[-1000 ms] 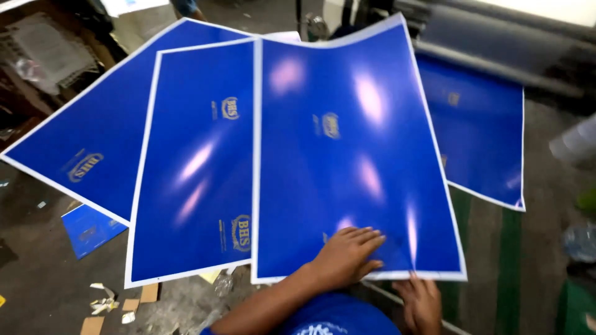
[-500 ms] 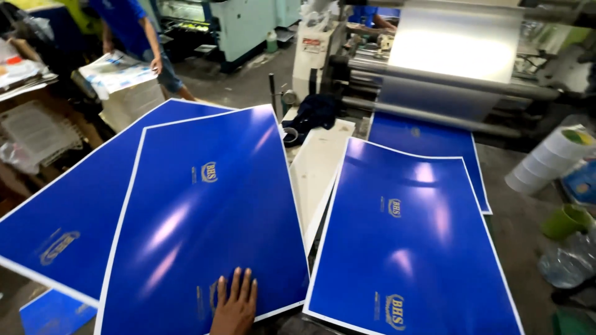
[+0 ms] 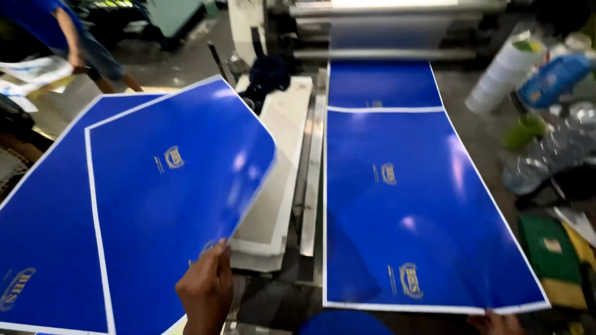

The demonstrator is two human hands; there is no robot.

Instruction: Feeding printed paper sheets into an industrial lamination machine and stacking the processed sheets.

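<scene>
My left hand [image 3: 206, 291] grips the near edge of a large glossy blue printed sheet [image 3: 167, 198] with a white border and small gold emblems; the sheet bows upward on the left. Under it lies another blue sheet [image 3: 43, 236]. My right hand [image 3: 495, 322], only partly in view at the bottom edge, pinches the near right corner of a second blue sheet [image 3: 403, 205] lying flat on the right. That sheet overlaps a third blue sheet [image 3: 382, 84] coming off a roller machine [image 3: 385, 28].
A stack of pale boards [image 3: 279, 167] lies between the two sheets. Another person in blue [image 3: 74, 43] stands at the far left holding papers. A white roll [image 3: 503, 74], plastic wrap and green items clutter the right side.
The view has shifted right and downward. The left sheet has swung further left and curled up. The right sheet now lies flat, with my right hand at its near corner.
</scene>
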